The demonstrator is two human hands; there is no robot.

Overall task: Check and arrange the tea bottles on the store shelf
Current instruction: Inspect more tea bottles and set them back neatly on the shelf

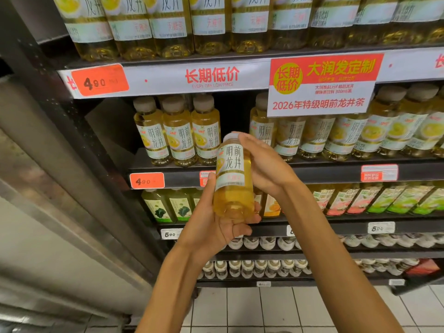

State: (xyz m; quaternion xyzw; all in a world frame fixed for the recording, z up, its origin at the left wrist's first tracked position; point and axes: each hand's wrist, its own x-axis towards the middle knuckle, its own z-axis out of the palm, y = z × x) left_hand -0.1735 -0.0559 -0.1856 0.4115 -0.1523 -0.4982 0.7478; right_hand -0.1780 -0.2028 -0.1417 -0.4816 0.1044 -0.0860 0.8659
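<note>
Bottle of yellow tea held upright at frame centre, in front of the shelves, label facing camera, pale cap on top. Left hand at 6 o'clock of the bottle grips its base: thumb up the left side of the label, fingers curled under and round the bottom. Right hand at 3 o'clock of the bottle grasps the upper half, fingers wrapped behind the neck and cap, palm against the right side of the label. Both forearms come up from the bottom edge.

Shelf behind, at 12 o'clock of the bottle, carries matching bottles: a group of three at 10 o'clock, a long row at 2 o'clock. Dark gap between those two groups, directly behind the held bottle's cap. Red and white sign hangs off the upper shelf edge at 1 o'clock, covering the tops of several bottles in the row. Orange price tag reading 4.90 at 9 o'clock on the shelf lip; a larger one at 11 o'clock. Top shelf holds bigger bottles of the same tea. Lower shelf at 4 o'clock has green and pink labelled drinks. White-capped small bottles at 6 o'clock, near the tile floor. Grey metal post at 9 o'clock.
</note>
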